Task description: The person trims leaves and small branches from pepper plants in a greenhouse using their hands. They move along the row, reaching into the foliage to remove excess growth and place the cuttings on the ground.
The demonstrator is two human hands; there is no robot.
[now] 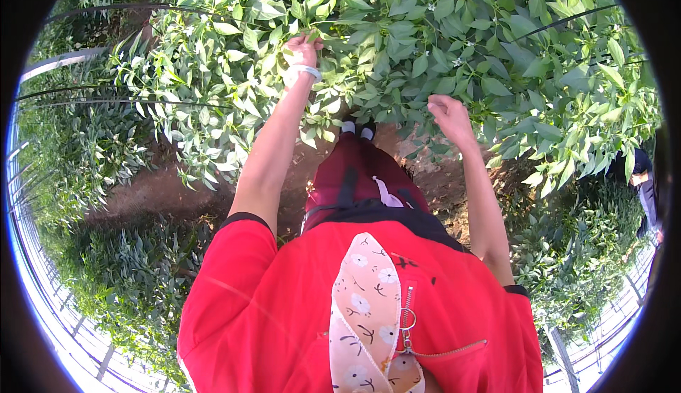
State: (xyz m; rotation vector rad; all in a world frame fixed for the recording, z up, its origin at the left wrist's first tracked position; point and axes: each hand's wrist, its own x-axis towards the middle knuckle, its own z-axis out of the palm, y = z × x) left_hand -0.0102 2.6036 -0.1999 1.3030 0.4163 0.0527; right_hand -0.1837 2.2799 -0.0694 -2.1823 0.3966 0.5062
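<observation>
Leafy green plants (pixel 397 52) with small white flowers, which look like pepper plants, fill the space before me. Among the leaves at the upper middle is my left hand (pixel 303 50), a pale band (pixel 305 72) round its wrist. Its fingers are curled closed by a stem, and leaves partly hide what they may hold. My right hand (pixel 450 115) is lower and to the right, in front of the near edge of the foliage. Thumb and fingers are bent together there; no object shows, though the inside of the grip is hidden.
Thin dark lines (pixel 135 6) cross the foliage on the left, with another at upper right. Brown soil (pixel 170 191) runs between the plant rows, and more plants (pixel 135 265) grow behind me. Another person (pixel 644 187) is at the far right edge.
</observation>
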